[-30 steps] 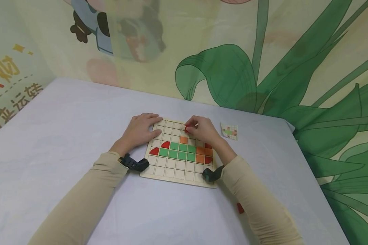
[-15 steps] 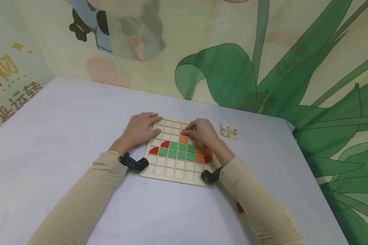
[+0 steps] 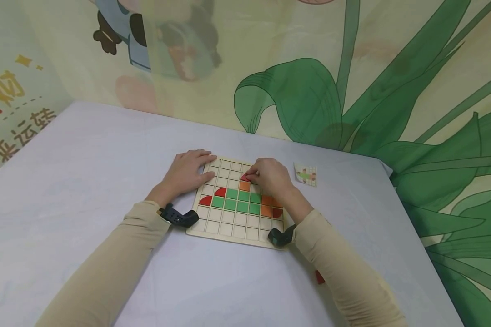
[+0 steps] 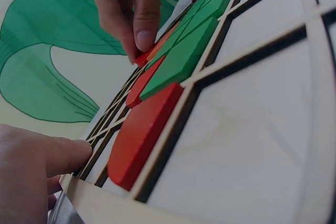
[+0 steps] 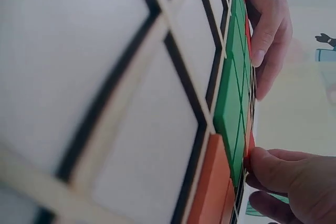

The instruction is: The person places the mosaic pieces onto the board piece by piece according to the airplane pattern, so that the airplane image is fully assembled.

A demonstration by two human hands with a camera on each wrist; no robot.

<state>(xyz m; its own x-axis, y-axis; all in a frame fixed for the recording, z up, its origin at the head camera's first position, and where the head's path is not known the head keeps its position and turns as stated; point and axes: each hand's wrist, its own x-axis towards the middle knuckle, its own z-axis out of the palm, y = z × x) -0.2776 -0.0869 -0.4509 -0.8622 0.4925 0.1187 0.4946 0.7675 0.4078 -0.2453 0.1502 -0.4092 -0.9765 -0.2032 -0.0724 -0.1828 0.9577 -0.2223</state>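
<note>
A wooden grid board (image 3: 222,229) lies on the table. Thumb and finger of my right hand (image 3: 272,177) pinch a red quarter-round tile (image 3: 244,177) at the cell just beyond a lone orange square tile (image 3: 244,185). The fingertips partly cover it; whether it lies fully flat, I cannot tell. My left hand (image 3: 187,170) rests on the board's left edge, fingers extended and thumb on the frame. Green square tiles (image 3: 237,205) fill the middle cells, with red quarter-round tiles (image 4: 142,137) at their left end. More orange tiles (image 5: 212,182) sit at the right, partly under the right wrist.
A small pattern card (image 3: 306,175) lies beyond the board at the right. One loose red tile (image 3: 319,277) is beside the right forearm. White cloth covers the table (image 3: 118,150), and a printed backdrop (image 3: 270,91) rises behind its far edge.
My right hand has brought the red tile slightly nearer and to the left, down to the cell beyond the orange square. The left hand has stayed on the board's edge.
</note>
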